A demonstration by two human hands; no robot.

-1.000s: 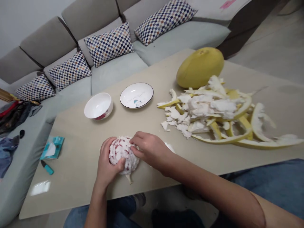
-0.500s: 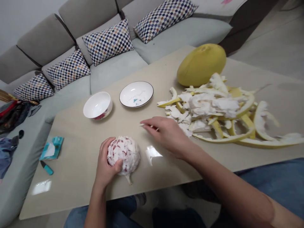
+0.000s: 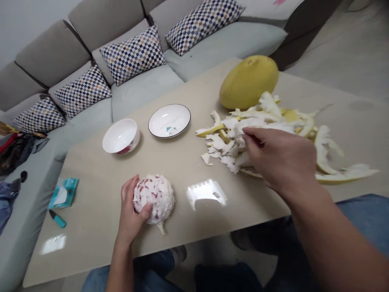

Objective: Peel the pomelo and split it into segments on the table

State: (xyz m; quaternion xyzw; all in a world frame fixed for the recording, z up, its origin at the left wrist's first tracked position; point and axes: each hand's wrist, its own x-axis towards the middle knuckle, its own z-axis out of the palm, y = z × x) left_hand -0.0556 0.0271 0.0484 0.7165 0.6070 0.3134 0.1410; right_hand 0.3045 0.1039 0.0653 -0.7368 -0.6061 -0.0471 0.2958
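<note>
Currently, peeled fruit (image 3: 154,196): it is set on the table (image 3: 97,182) near the close edge, below the bowl and the plate in the view; its rounded surface is covered in white pith, with red flesh shown through in patches, and a pale stem (image 3: 161,229) is pointed toward the person.
Left hand (image 3: 132,217): the peeled fruit is grasped from its left side, with the thumb laid across the near face and the fingers wrapped around the far side.
Right hand (image 3: 282,160): it is held over the peel heap, well apart from the peeled fruit; the fingers are curled in and the tips are pinched together, but whether a scrap is held between them cannot be told.
Peel heap (image 3: 229,152): yellow-backed strips and torn white pith are piled directly on the table, partly hidden by the right hand.
Whole fruit (image 3: 249,83): its yellow-green skin is seen just behind the heap.
Bowl (image 3: 120,136): it is stood upright; its white inside is exposed, and a red pattern is shown on the outer wall.
Plate (image 3: 161,117): it is placed to the right of the bowl; a dark rim and a teal printed motif are seen on its white surface.
Tissue packet (image 3: 71,188): white tissue is exposed at its opening.
Teal tool (image 3: 57,219): it is laid just beside the packet, its dark end turned toward it.
Sofa (image 3: 146,87): it is lined with checkered cushions (image 3: 132,54).
</note>
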